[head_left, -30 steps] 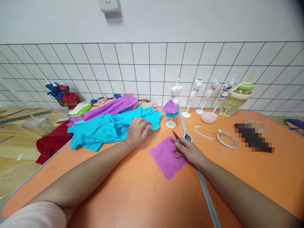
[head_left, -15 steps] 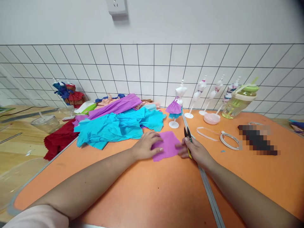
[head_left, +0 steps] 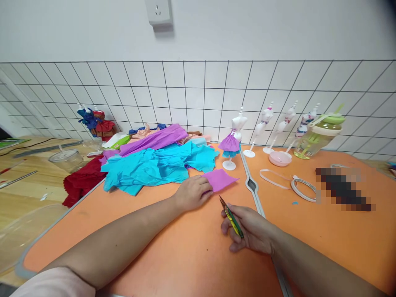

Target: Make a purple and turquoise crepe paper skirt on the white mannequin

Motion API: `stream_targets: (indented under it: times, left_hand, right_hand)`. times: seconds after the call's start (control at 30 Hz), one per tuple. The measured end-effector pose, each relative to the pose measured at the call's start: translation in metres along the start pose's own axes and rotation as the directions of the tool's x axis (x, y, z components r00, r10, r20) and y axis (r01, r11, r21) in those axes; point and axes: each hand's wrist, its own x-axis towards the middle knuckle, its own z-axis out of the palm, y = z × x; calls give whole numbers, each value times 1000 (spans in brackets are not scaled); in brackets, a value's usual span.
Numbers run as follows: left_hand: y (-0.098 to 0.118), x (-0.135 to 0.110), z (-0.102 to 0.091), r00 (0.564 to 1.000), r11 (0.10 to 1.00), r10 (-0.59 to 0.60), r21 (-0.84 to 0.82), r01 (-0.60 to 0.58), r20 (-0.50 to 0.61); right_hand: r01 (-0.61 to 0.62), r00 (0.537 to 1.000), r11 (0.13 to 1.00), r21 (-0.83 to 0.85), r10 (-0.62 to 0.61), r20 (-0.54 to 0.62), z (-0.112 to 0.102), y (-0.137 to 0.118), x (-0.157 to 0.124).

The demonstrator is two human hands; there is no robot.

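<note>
Orange tabletop (head_left: pixel 167 264) | left hand (head_left: pixel 192 193) nearer, curled at purple sheet (head_left: pixel 221 180), can't tell if pinching | right hand (head_left: pixel 252 232) apart, gripping snips (head_left: pixel 233 222) | sheet right of left hand, beyond right, long axis roughly sideways | snips' tips point sheetward

The one camera sits on the person's head and looks forward and down from near, with the left hand (head_left: pixel 192 193) and right hand (head_left: pixel 247 227) just below mid-frame, the table (head_left: pixel 173 255) spread around them and the wall (head_left: pixel 93 33) facing it.
</note>
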Motion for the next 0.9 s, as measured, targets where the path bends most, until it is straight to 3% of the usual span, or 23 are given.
stream_targets:
  times: [0.13,0.43,0.9]
  left_hand:
    - [1,-1,0,995,994,96,50,-94,-28]
    - [0,0,4,977,967,208,160,-199,-44]
    - [7,-4,-1,915,926,373,124,-356,-154]
  right_hand:
    - [12,1000,998,59,-12,-7,3,-2,-3]
    - [-57,997,998,-28,58,45,10,-4,-10]
    - [-34,999,998,-51,33,-29,3,1,-1]
